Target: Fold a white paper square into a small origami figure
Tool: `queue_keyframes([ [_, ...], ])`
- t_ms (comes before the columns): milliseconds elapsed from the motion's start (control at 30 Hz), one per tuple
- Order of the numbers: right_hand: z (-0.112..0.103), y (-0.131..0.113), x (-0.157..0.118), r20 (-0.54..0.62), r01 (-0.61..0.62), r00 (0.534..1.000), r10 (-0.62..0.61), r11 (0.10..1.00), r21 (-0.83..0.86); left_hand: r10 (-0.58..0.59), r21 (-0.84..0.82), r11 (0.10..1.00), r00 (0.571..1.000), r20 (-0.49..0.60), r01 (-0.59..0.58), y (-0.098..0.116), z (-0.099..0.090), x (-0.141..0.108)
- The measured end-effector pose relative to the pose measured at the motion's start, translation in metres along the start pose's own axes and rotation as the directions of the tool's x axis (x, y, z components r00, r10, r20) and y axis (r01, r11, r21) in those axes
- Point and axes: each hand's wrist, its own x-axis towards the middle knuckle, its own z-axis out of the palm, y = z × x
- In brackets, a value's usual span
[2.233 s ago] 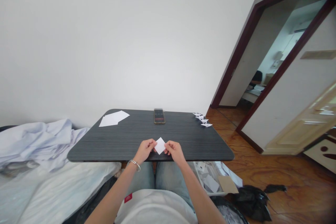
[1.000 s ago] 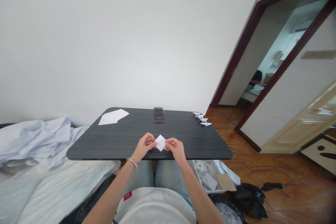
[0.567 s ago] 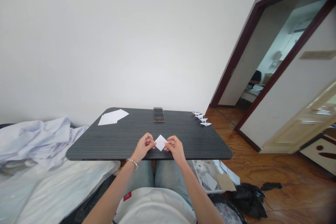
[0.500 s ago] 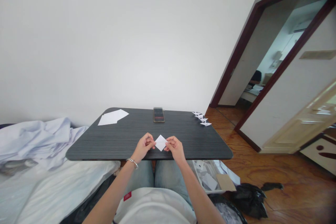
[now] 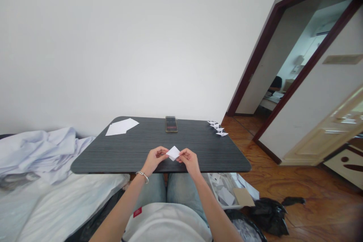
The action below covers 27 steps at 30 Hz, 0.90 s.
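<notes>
A small folded piece of white paper [image 5: 174, 152], diamond-shaped, is held just above the dark table near its front edge. My left hand [image 5: 155, 159] pinches its left corner between thumb and fingers. On the opposite corner, my right hand [image 5: 189, 161] has a similar pinch. The lower part of the paper looks shaded, as if tilted or folded back. At the table's far right edge stands a row of several folded paper cranes [image 5: 217, 127]. Flat sheets of white paper [image 5: 121, 126] lie at the far left.
The dark wood-grain table [image 5: 136, 147] stands against a white wall. A phone on a stand [image 5: 171, 124] is at its back middle. Below on the right are a box of papers [image 5: 224, 193] and a black plastic bag [image 5: 270, 215]. White cloth [image 5: 56, 151] is heaped on the left.
The diamond's lower half has tilted or folded, so the paper looks shorter from top to bottom. Both hands keep their pinch, with the left fingers slightly shifted.
</notes>
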Motion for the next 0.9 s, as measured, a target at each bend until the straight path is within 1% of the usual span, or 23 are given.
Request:
queue_keyframes([
  [367,0.0007,0.0009,0.0008,-0.006,-0.031,1.0,0.031,0.999,-0.034,0.034,0.04,0.999,0.999,-0.018,-0.033,0.0034,0.0007,-0.0027],
  [500,-0.0001,0.0023,0.0011,-0.004,-0.035,0.999,0.035,0.998,-0.047,-0.01,0.022,1.0,1.0,-0.029,0.011,0.0031,0.0011,-0.0028],
  [600,0.0001,0.0018,0.001,0.0,-0.031,1.0,0.031,0.998,-0.048,-0.036,0.017,0.999,0.999,-0.017,0.036,0.0034,0.0012,-0.0026],
  [800,0.0006,0.0014,0.0013,0.034,-0.021,0.999,0.021,1.0,0.012,0.006,0.068,0.998,1.0,-0.027,-0.004,0.0044,0.0013,-0.0025],
  [900,-0.0004,0.0025,0.0008,0.053,-0.004,0.999,0.004,1.0,-0.001,0.032,0.086,0.996,0.999,-0.035,-0.029,0.0038,0.0007,-0.0026],
])
